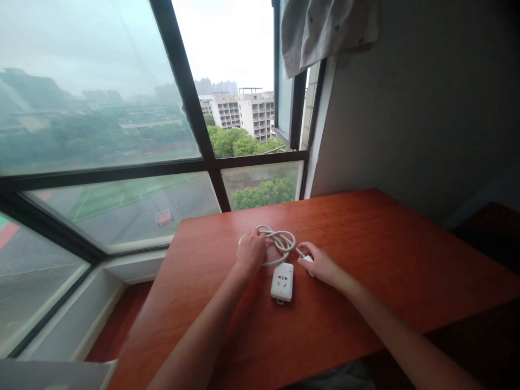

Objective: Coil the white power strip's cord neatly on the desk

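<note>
A white extension cord lies on the table, its cable point(287, 236) looped loosely. Its socket block point(281, 282) rests face up between my forearms, the outlet holes showing. My left hand point(251, 251) is closed over the left side of the coil, fingers curled on the cable; the fingertips are partly hidden. On the right, my right hand point(319, 264) grips the white plug point(309, 259) at the cable's other end, thumb and fingers around it. The plug's prongs are not clearly visible.
The reddish-brown wooden table point(406, 254) reaches to the window frame point(260, 160) at the back. A grey wall point(398, 108) stands at the right, with a light curtain point(325, 32) hanging above. The table's left edge drops to a lower floor area.
</note>
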`<state>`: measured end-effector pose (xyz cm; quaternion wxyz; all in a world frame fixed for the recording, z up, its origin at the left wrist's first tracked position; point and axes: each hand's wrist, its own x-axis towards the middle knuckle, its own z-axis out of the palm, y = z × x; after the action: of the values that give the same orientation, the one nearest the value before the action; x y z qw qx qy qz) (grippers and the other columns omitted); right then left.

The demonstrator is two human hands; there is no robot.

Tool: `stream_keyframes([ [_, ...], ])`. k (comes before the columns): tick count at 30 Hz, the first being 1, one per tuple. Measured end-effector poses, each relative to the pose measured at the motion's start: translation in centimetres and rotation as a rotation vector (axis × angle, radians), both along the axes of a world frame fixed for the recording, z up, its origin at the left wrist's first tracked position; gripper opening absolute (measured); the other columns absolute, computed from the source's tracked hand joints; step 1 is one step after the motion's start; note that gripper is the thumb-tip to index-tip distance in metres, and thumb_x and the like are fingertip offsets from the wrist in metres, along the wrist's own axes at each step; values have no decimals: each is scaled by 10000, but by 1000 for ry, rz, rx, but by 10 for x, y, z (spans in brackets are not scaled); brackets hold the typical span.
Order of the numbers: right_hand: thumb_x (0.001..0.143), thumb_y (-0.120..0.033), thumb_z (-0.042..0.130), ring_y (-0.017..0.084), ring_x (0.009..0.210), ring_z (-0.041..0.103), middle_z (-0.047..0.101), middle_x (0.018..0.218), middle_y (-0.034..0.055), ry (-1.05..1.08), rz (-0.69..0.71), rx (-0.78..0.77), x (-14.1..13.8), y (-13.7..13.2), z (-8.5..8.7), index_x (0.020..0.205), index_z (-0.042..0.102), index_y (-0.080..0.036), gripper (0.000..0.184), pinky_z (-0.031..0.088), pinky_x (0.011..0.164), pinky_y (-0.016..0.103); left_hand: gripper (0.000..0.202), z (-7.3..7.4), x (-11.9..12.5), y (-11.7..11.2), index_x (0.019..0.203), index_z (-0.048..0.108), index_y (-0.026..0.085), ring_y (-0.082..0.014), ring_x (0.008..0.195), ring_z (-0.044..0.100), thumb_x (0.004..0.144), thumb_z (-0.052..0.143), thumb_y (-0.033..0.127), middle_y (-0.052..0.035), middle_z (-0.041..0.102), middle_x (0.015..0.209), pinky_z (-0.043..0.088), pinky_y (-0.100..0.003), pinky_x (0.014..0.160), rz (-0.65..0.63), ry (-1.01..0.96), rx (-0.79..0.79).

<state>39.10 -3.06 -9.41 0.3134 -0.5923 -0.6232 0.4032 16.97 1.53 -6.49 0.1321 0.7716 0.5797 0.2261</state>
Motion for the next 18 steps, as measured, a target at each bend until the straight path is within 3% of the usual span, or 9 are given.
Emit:
stream_keyframes([
  [3, 755, -179, 602, 233, 993, 612, 665, 1079, 99, -214, 34, 139, 1, -3, 3, 1114, 584, -189, 360, 450, 913, 367, 353, 1, -8, -3, 1073, 656, 243, -235, 952, 564, 815, 487, 70, -103, 603, 1009, 424, -322, 875, -27, 107, 31],
  [6, 751, -189, 602, 244, 1035, 596, 651, 1118, 112, -262, 64, 195, 2, -6, 5, 1135, 600, -183, 384, 436, 931, 363, 466, 2, -21, -4, 1233, 586, 283, -229, 971, 567, 835, 455, 79, -85, 610, 1028, 426, -324, 889, -58, 122, 80],
  [14, 780, -314, 610, 193, 832, 620, 657, 1004, 94, -197, 18, 126, 17, -9, 3, 1196, 575, -152, 448, 485, 788, 328, 396, 21, -52, -8, 1293, 544, 235, -256, 1124, 545, 914, 466, 320, -117, 577, 1222, 423, -364, 970, -182, -66, 168],
  [18, 785, -349, 617, 180, 744, 619, 667, 894, 69, -183, 42, 63, 16, -14, 3, 1089, 623, -163, 356, 496, 677, 300, 430, 25, -71, -9, 1250, 577, 214, -259, 1105, 569, 911, 455, 448, -123, 582, 1209, 440, -354, 947, -107, -89, 92],
])
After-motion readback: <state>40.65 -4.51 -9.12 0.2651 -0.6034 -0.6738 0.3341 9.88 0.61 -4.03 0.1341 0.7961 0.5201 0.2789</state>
